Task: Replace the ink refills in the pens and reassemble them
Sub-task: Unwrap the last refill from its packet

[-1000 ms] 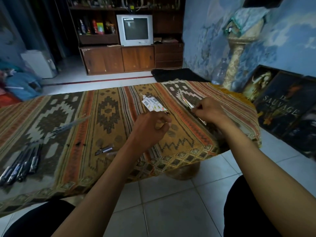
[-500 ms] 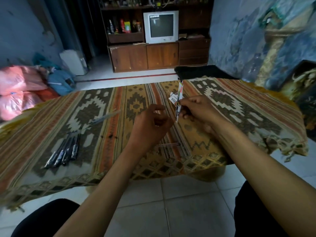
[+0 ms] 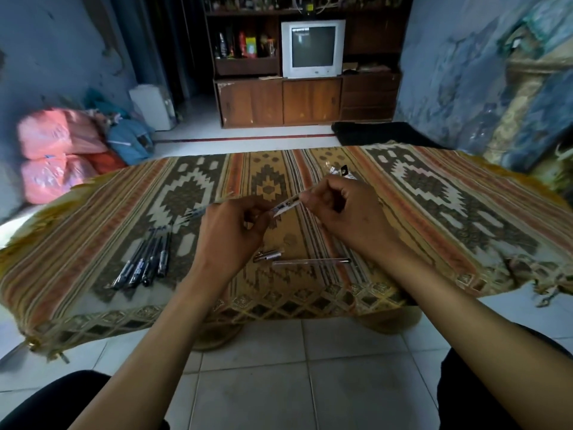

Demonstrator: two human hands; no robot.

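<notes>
My right hand pinches a slim refill packet with a white label, held slanted above the patterned table cloth. My left hand is curled just left of it, and its fingertips meet the packet's lower end. Below the hands, a clear pen barrel and a short dark pen piece lie on the cloth. Several black pens lie side by side at the left. One more pen lies slanted behind my left hand.
A torn refill wrapper lies on the cloth beyond my right hand. The table's front edge hangs over a tiled floor. Pink bags sit at the left wall, and a TV cabinet stands at the back.
My right hand picked the refill packet off the cloth at the right and carried it to the middle. It is now tilted toward my left hand, which rose to meet it. The view swung left.
</notes>
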